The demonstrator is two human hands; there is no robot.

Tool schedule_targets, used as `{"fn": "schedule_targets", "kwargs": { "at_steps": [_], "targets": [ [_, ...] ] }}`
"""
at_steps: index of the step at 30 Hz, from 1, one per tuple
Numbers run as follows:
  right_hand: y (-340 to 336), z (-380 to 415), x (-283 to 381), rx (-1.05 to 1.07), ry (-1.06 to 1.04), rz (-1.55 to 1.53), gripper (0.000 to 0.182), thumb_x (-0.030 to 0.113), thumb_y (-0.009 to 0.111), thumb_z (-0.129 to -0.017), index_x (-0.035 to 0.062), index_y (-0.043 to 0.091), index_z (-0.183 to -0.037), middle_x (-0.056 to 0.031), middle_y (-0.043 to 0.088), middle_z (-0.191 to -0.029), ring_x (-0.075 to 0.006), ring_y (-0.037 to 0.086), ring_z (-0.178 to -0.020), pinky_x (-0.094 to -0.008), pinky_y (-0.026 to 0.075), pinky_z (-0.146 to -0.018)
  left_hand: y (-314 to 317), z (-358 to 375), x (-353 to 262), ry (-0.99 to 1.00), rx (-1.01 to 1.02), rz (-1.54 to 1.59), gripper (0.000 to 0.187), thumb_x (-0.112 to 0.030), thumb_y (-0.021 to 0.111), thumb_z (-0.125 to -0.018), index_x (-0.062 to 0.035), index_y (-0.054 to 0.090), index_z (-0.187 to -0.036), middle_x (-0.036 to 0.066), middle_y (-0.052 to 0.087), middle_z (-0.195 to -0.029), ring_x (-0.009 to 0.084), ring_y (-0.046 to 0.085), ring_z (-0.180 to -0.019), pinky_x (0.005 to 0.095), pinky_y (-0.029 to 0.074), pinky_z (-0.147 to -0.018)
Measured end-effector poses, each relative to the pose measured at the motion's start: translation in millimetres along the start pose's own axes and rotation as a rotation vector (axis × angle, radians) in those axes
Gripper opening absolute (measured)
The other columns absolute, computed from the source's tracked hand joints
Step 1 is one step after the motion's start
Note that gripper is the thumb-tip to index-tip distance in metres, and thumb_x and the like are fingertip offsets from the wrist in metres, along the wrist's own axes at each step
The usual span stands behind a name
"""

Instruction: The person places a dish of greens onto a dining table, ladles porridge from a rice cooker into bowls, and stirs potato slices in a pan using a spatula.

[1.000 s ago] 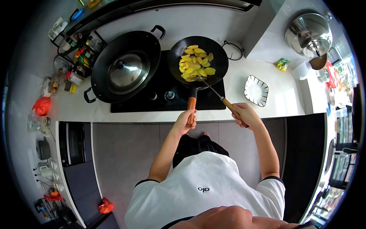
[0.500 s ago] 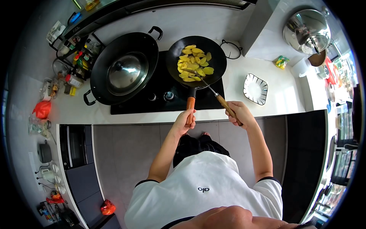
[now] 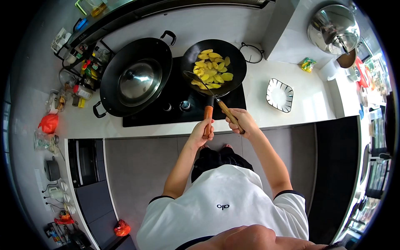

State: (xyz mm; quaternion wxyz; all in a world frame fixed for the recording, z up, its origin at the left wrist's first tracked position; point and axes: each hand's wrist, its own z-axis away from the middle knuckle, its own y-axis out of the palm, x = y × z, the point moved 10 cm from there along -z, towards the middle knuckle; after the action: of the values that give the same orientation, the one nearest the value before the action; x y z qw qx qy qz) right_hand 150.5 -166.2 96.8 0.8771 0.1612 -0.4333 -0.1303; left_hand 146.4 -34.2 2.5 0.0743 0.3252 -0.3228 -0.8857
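Note:
My left hand [image 3: 202, 134] is wrapped round the orange-brown handle [image 3: 208, 112] of a black wok [image 3: 238, 62], which sits on the right side of the black cooktop [image 3: 143, 120]. Yellow slices [image 3: 216, 66], which look like potato, are spread over the wok's bottom. My right hand [image 3: 243, 122] grips the wooden handle of a metal spatula [image 3: 227, 111]. Its shaft crosses over the wok's near rim, and its head lies at the left of the wok, beside the slices. The edge of the spatula head is partly hard to make out against the dark metal.
Left of the wok stands a larger black two-handled wok [image 3: 110, 79] with a glass lid [image 3: 139, 83] inside. A white striped dish [image 3: 280, 96] rests on the counter to the right, near a wire ring [image 3: 252, 53] and a small yellow-green packet [image 3: 308, 64]. Seasoning bottles [image 3: 82, 91] crowd the left corner.
My right hand has moved left, towards my left hand, and the spatula head has swung from among the slices to the wok's left side. My left hand still holds the wok handle.

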Motion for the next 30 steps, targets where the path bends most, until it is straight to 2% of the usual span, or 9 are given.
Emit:
{"fn": "schedule_targets", "kwargs": {
  "at_steps": [2,6,16,25,30],
  "targets": [
    [0.2,-7.6,-0.6,0.010,-0.021,-0.030,0.023,0.019,0.038,-0.099,0.0014,0.052,-0.102,-0.0032,0.051,-0.073,-0.0067,0.040,-0.044,-0.0214,0.032,-0.036,-1.2,-0.5,0.2,-0.007,-0.003,0.000,0.029,-0.037,0.058,-0.091,-0.0104,0.053,-0.101,0.002,0.055,-0.064,0.0124,0.050,-0.047,0.0252,0.036,-0.043],
    [-5.4,-4.7,7.8,-0.028,-0.071,-0.035,0.023,0.020,0.038,-0.100,0.0026,0.052,-0.100,-0.0028,0.050,-0.073,-0.0073,0.041,-0.044,-0.0216,0.032,-0.035,-1.3,-2.2,2.1,-0.009,-0.002,0.002,0.029,-0.038,0.058,-0.091,-0.0107,0.053,-0.102,0.002,0.055,-0.064,0.0123,0.050,-0.047,0.0251,0.036,-0.043],
    [-29.4,36.9,4.6,-0.112,0.024,0.154,0.026,0.020,0.038,-0.099,0.0011,0.054,-0.104,-0.0029,0.051,-0.072,-0.0079,0.044,-0.044,-0.0229,0.032,-0.034,-1.2,-1.5,0.6,0.008,0.013,0.013,0.028,-0.036,0.055,-0.092,-0.0103,0.053,-0.103,0.002,0.055,-0.065,0.0128,0.050,-0.047,0.0261,0.037,-0.043],
    [-11.4,-7.4,-0.5,0.058,0.014,-0.045,0.029,0.019,0.038,-0.098,-0.0004,0.053,-0.114,-0.0038,0.052,-0.072,-0.0077,0.044,-0.044,-0.0224,0.033,-0.034,-0.8,-2.5,0.6,0.000,0.011,0.002,0.029,-0.037,0.056,-0.093,-0.0098,0.052,-0.103,0.002,0.055,-0.065,0.0127,0.050,-0.046,0.0261,0.037,-0.043],
    [-38.9,-22.5,32.9,-0.123,-0.134,0.186,0.025,0.018,0.038,-0.095,0.0002,0.056,-0.090,-0.0051,0.053,-0.068,-0.0095,0.045,-0.043,-0.0236,0.034,-0.035,-1.7,-2.1,0.2,-0.001,0.002,0.008,0.028,-0.037,0.057,-0.092,-0.0105,0.053,-0.101,0.002,0.055,-0.065,0.0127,0.050,-0.047,0.0260,0.037,-0.043]
  ]
}}
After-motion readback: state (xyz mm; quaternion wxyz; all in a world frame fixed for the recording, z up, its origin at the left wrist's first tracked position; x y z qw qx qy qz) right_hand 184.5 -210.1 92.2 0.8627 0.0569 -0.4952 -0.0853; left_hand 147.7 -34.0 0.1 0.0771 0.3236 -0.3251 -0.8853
